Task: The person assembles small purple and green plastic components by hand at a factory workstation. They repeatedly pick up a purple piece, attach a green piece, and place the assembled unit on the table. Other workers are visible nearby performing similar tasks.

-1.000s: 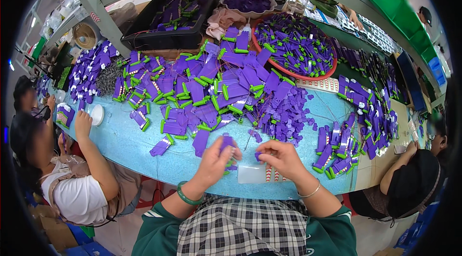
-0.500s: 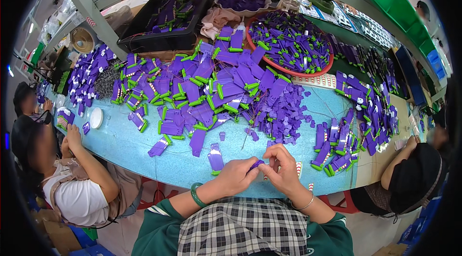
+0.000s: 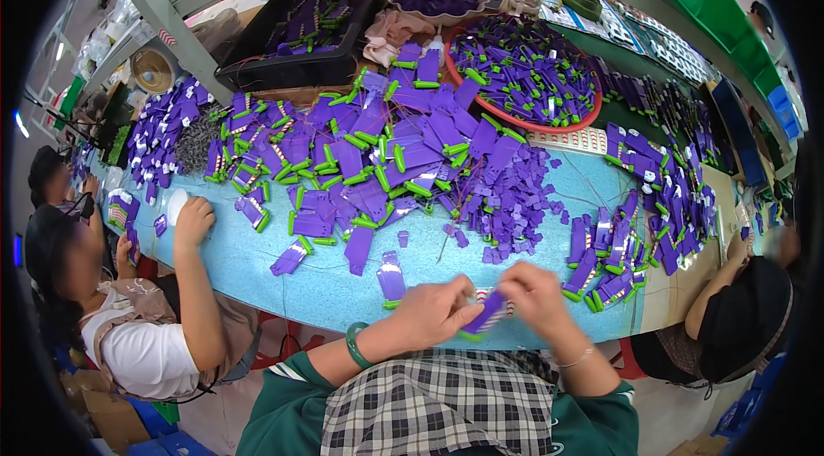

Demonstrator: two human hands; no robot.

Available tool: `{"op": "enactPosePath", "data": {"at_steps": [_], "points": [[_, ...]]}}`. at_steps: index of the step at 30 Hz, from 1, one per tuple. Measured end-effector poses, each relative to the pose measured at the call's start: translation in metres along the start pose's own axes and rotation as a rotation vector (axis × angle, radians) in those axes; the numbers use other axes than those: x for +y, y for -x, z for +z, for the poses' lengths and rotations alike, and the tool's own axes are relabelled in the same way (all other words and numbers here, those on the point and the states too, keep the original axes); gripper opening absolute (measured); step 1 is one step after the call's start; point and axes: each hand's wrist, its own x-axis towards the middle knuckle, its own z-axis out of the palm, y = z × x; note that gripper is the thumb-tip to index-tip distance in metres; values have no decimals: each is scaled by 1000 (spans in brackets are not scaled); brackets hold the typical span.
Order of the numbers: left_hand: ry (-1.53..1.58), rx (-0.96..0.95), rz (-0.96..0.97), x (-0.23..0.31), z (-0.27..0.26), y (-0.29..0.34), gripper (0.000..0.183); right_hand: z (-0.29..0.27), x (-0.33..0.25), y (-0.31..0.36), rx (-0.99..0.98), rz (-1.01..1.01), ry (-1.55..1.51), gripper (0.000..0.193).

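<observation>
Between my hands, low over the front of the table, is a flat purple piece with a green end (image 3: pixel 487 315), slightly blurred. My right hand (image 3: pixel 539 300) grips its upper end with bent fingers. My left hand (image 3: pixel 436 314) is closed, thumb and fingertips at the piece's left edge; what lies inside its fingers is partly hidden. Behind the fingers a red-and-white striped strip (image 3: pixel 511 307) shows in part. A similar purple piece (image 3: pixel 391 279) with a green end lies just beyond my left hand.
A large heap of purple-green pieces (image 3: pixel 369 151) with thin wires spreads beyond, beside small purple tabs (image 3: pixel 515 207). Behind stand a red-rimmed basket (image 3: pixel 598 100) and a black tray (image 3: pixel 287 72). More pieces (image 3: pixel 605 259) lie right. Co-workers sit on both sides; one's hand (image 3: pixel 196 223) touches a white lid (image 3: pixel 178 205).
My hands have moved apart, and the purple piece, mostly hidden in them before, now shows between them. The left co-worker's arm has reached forward to the white lid.
</observation>
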Motion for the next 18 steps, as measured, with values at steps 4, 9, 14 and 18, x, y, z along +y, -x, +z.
{"op": "enactPosePath", "data": {"at_steps": [4,9,14,18], "points": [[-704,203,-291,-4,-42,7,42,-109,21,-1,114,172,248,7],[-859,164,-379,-22,-47,20,42,-121,18,3,304,40,1051,21],[-937,179,-282,-30,-34,28,26,-23,3,8,-27,-211,624,26],[-897,224,-167,-28,-43,29,18,26,3,8,-85,-248,615,22]]}}
